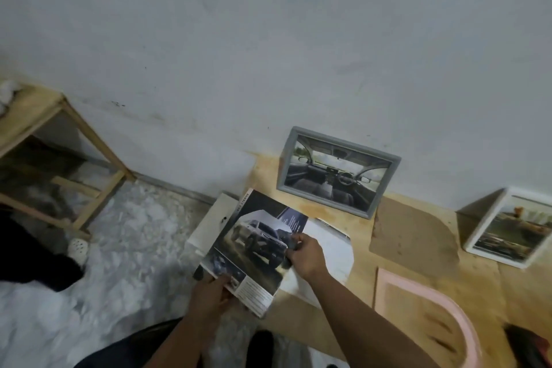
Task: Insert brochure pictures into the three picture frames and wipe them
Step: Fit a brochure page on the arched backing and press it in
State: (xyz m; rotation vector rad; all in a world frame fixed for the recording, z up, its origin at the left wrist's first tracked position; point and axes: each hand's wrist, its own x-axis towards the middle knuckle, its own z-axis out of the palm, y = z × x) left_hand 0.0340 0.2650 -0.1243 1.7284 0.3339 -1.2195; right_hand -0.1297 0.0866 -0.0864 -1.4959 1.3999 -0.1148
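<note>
**Third Picture Being Taken From the Brochure**

Holding the brochure (254,251) over the desk's (478,287) left edge, the person works it with both hands. The left hand (209,296) grips its lower corner, thumb on the page. The right hand (304,254) pinches the right edge of the truck page, fingers curled on the paper. The hands sit apart, one at each end of the brochure.

Two frames already carry pictures. The grey frame (337,172) leans against the wall at the desk's back edge, showing a car interior. The white frame (510,227) stands near the back right. The pink frame (430,317) lies flat at the front edge, unfilled, wood showing through its opening. A brown backing board (415,233) lies between the grey and white frames. A white sheet (328,251) lies under the right hand.

Judgement: the step in hand is freeing a page for the pink frame. The next move calls for a steady pull along the spine, the left hand bracing, so the picture comes away untorn. Wiping is not yet begun, as far as can be seen.
</note>
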